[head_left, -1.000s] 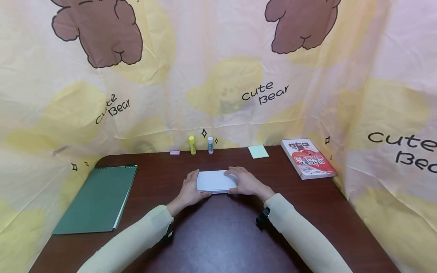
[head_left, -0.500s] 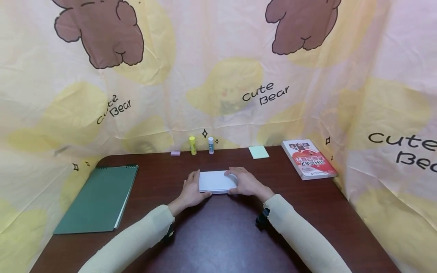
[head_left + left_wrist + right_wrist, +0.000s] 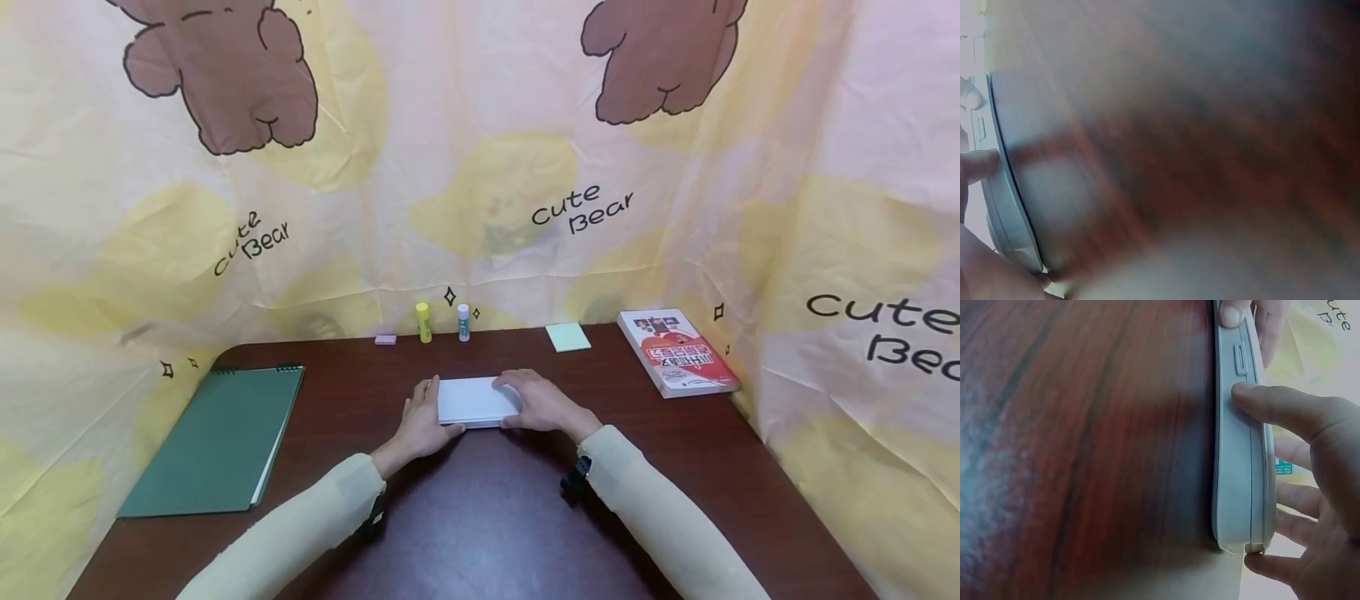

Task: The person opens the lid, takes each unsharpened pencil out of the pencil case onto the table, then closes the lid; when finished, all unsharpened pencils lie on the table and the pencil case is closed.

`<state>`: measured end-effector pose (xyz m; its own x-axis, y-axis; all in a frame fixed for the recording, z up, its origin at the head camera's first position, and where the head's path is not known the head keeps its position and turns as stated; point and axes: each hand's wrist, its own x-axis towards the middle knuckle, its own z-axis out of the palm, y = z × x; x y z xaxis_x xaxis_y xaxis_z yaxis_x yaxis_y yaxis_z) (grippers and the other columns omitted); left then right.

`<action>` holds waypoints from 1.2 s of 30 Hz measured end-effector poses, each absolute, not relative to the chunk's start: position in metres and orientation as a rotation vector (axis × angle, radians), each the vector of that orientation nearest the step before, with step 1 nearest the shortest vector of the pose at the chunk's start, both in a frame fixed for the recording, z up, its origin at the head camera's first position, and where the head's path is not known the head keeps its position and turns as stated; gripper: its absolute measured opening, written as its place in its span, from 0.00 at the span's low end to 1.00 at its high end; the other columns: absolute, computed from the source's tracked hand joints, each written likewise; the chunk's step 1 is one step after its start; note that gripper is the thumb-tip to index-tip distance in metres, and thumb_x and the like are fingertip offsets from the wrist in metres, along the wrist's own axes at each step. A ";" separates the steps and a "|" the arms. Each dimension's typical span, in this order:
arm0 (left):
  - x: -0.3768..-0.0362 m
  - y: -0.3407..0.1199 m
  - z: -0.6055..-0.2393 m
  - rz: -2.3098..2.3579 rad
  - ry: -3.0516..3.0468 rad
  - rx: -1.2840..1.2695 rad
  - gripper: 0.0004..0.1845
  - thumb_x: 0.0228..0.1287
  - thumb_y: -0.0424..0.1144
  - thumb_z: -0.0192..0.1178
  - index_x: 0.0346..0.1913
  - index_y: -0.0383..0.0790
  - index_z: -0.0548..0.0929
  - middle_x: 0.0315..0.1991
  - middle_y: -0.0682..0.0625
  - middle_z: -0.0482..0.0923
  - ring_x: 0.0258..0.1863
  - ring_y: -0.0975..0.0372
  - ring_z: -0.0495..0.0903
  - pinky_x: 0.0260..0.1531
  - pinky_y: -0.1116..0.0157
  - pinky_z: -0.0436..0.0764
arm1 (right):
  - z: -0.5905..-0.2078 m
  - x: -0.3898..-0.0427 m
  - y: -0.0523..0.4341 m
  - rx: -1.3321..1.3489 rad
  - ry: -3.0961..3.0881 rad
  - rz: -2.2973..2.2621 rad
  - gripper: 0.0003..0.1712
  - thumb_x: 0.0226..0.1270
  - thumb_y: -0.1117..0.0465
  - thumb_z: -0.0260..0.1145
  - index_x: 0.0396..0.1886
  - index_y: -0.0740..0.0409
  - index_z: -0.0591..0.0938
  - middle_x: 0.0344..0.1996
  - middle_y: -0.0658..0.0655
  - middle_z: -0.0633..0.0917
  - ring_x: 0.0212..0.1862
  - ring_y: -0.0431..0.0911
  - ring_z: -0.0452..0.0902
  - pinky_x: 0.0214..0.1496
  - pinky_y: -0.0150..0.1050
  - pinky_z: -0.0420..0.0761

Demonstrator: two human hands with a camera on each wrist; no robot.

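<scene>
A white, flat, rounded case (image 3: 474,402) lies on the table in front of me. My left hand (image 3: 422,425) grips its left end, thumb along the front side. The right hand (image 3: 546,405) holds the other end, its thumb on the front and fingers around the far side. Seen from the right wrist, the case (image 3: 1235,487) shows a grey front wall with a seam and a small raised latch (image 3: 1240,359) between the two thumbs. The left wrist view is mostly blurred tabletop, with the case (image 3: 1009,212) at its left edge.
A green spiral pad (image 3: 217,442) lies on the left. Along the back are a pink eraser (image 3: 386,340), a yellow glue stick (image 3: 423,322), a white-and-blue glue stick (image 3: 463,323) and pale green sticky notes (image 3: 567,337). A thick red-and-white book (image 3: 677,353) lies back right. A printed curtain (image 3: 465,208) surrounds the table.
My left hand has shifted very slightly right, its fingers covering a bit more of the case's left end. The right hand and the case look almost unchanged.
</scene>
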<state>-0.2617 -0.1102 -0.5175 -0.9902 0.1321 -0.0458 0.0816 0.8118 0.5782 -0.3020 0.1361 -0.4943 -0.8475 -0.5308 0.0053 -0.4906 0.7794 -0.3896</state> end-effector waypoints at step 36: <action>-0.262 -0.110 -0.518 1.017 2.908 0.126 0.58 0.54 0.49 0.75 0.79 0.34 0.49 0.75 0.33 0.53 0.72 0.40 0.61 0.70 0.47 0.66 | -0.492 -0.302 0.139 -0.864 2.841 -0.523 0.37 0.57 0.45 0.76 0.66 0.43 0.74 0.71 0.53 0.72 0.73 0.52 0.63 0.70 0.56 0.70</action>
<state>-0.2624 -0.1096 -0.5179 -0.9950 0.0961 -0.0279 0.0577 0.7791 0.6243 -0.3020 0.1395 -0.4919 -0.8287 -0.5594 -0.0197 -0.5158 0.7767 -0.3615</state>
